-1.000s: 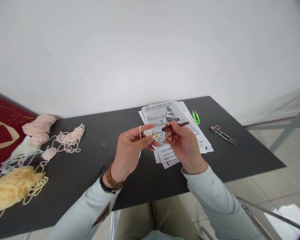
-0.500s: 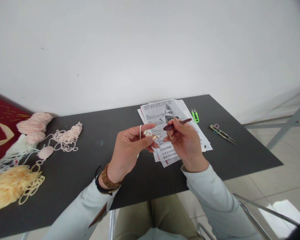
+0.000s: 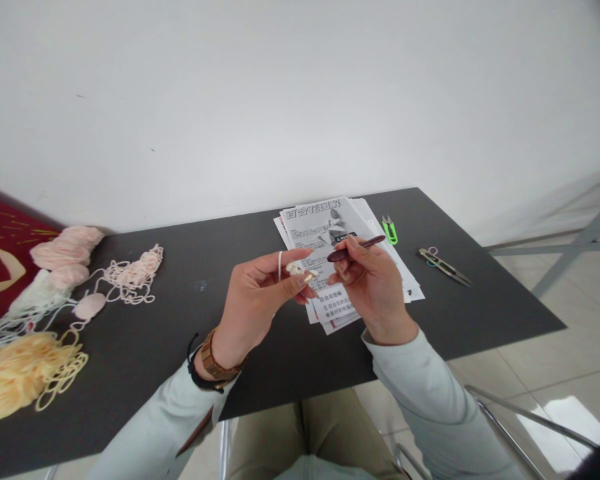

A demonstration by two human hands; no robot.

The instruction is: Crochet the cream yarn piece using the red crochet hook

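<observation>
Between thumb and fingers, my left hand (image 3: 257,293) pinches a small white crochet piece (image 3: 296,269). A strand of white yarn (image 3: 280,265) loops over its index finger. My right hand (image 3: 373,283) is closed round a crochet hook (image 3: 357,249) with a dark reddish-brown handle, held much like a pen. The hook's tip points left toward the crochet piece, but its metal end is too fine to make out. Both hands hover over the front of the printed sheets (image 3: 307,227), a little apart from each other.
Green thread snips (image 3: 389,230) and metal snips (image 3: 444,267) lie to the right on the dark table (image 3: 190,340). At the left are pink yarn (image 3: 67,248), white yarn (image 3: 33,300), yellow yarn (image 3: 25,373) and a tangle of pale pink yarn (image 3: 135,275) beside a red bag (image 3: 3,247).
The view has shifted very slightly. Both hands keep nearly the same place and hold, with the crochet piece and hook hardly moved.
</observation>
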